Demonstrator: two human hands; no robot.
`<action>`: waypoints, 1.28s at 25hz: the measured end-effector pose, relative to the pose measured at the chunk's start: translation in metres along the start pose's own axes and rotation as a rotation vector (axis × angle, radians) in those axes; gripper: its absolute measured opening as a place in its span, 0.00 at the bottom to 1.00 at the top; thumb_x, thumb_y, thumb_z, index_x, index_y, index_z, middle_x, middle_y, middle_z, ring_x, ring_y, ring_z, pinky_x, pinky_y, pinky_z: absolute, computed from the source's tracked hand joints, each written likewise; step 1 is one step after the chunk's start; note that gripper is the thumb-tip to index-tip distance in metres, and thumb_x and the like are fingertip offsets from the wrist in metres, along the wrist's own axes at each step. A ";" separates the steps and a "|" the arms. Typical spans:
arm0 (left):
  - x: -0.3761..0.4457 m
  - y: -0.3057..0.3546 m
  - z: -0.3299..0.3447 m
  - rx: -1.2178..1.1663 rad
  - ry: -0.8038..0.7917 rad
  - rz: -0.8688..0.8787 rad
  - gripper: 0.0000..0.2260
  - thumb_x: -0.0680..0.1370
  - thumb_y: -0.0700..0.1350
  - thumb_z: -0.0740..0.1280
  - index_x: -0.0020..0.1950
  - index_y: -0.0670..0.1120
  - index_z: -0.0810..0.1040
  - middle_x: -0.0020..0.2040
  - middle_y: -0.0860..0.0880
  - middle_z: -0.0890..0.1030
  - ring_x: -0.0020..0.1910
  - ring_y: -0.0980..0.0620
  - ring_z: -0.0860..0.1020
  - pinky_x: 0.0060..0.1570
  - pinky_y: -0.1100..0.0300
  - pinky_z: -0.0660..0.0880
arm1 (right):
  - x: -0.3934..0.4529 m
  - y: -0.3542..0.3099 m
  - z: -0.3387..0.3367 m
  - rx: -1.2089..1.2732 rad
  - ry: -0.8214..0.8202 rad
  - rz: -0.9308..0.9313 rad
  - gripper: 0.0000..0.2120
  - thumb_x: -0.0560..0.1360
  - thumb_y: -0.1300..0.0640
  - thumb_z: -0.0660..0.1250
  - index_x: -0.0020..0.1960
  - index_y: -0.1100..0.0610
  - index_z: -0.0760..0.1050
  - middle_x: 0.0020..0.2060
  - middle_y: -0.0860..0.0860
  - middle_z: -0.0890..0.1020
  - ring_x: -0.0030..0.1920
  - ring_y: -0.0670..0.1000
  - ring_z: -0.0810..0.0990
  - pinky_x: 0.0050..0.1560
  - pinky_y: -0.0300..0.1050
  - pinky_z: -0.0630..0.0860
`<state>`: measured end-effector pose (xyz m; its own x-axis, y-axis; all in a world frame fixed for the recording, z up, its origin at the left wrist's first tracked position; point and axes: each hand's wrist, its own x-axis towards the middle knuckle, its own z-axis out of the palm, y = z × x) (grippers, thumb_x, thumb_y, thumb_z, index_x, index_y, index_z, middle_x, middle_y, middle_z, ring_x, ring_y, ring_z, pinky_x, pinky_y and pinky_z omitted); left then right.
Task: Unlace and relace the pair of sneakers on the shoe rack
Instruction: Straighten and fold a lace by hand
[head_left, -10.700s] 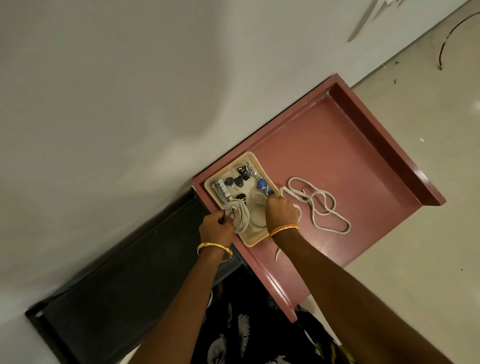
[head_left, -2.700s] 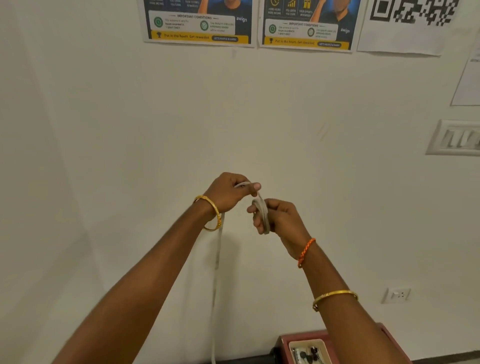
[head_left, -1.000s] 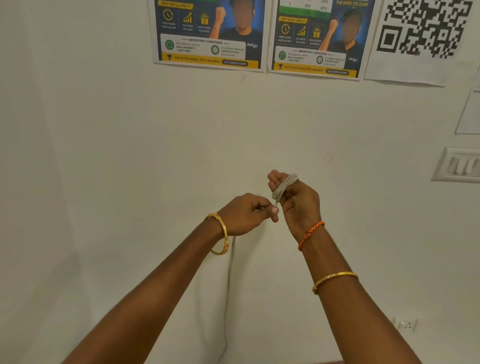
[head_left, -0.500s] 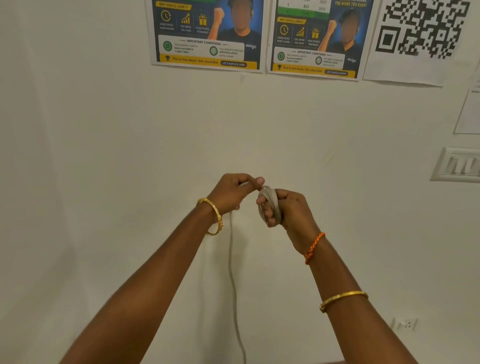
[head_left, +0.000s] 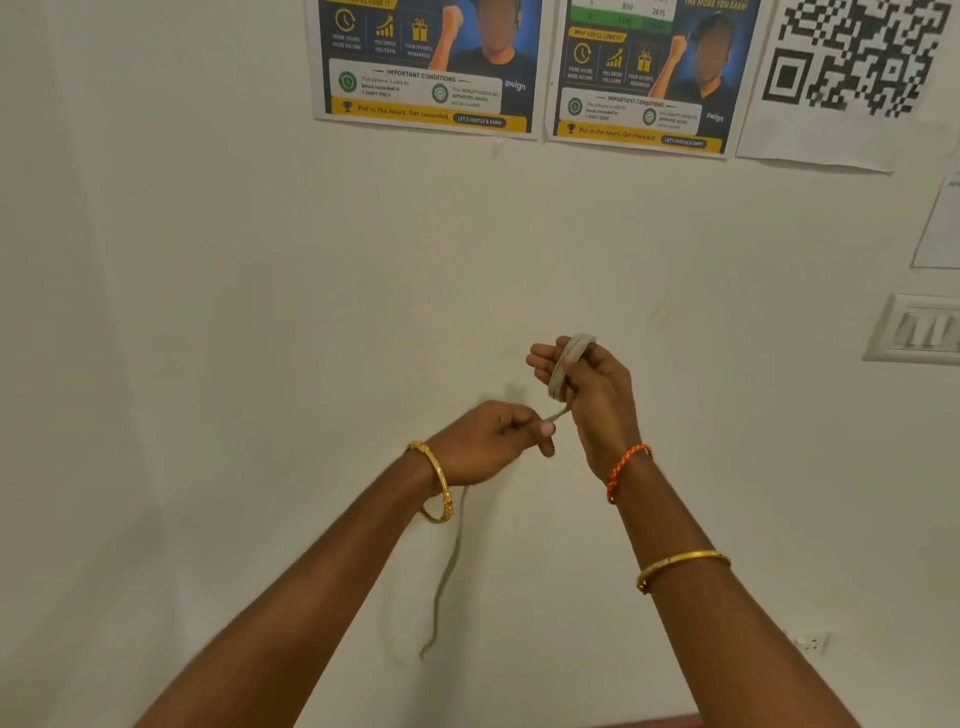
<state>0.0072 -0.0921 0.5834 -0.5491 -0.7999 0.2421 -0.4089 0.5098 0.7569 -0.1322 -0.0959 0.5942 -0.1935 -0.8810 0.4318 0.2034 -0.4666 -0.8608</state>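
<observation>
L hand (head_left: 488, 441) w/ gold bangle (head_left: 439, 480): fingers curled, thumb & fingertips pinching grey shoelace (head_left: 563, 371); loose end hangs below L wrist, in front of wall (head_left: 208, 312). Short taut bit of lace runs up-right to R hand (head_left: 592, 395), just beside & slightly higher, fingers curled round coils of lace wound over them. R wrist w/ orange thread band (head_left: 626, 467), 2nd bangle further down forearm. Posters (head_left: 431, 67) top, QR sheet (head_left: 852, 57) & switch plate (head_left: 919, 330) far R
</observation>
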 end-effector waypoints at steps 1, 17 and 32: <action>0.001 0.004 -0.007 0.055 0.049 0.033 0.14 0.80 0.51 0.60 0.46 0.43 0.81 0.28 0.54 0.72 0.26 0.60 0.72 0.30 0.69 0.68 | -0.001 0.005 -0.002 -0.090 -0.016 -0.007 0.11 0.79 0.69 0.54 0.57 0.65 0.72 0.47 0.55 0.81 0.49 0.52 0.82 0.52 0.40 0.79; 0.003 -0.025 0.004 -0.444 0.095 -0.114 0.11 0.80 0.52 0.60 0.47 0.50 0.80 0.29 0.53 0.61 0.25 0.58 0.59 0.25 0.67 0.62 | -0.024 -0.023 0.012 0.245 -0.166 0.125 0.21 0.82 0.55 0.50 0.43 0.65 0.76 0.26 0.51 0.76 0.28 0.47 0.77 0.37 0.42 0.75; 0.012 0.009 -0.037 0.094 0.266 0.111 0.12 0.76 0.54 0.66 0.42 0.48 0.82 0.40 0.49 0.82 0.41 0.50 0.78 0.44 0.57 0.74 | -0.031 0.004 -0.005 -0.474 -0.136 0.003 0.24 0.81 0.51 0.56 0.35 0.64 0.78 0.21 0.50 0.74 0.22 0.46 0.70 0.25 0.38 0.67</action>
<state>0.0238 -0.1091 0.6158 -0.3890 -0.7861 0.4803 -0.4297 0.6160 0.6602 -0.1307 -0.0702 0.5757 -0.0604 -0.8991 0.4335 -0.2615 -0.4049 -0.8762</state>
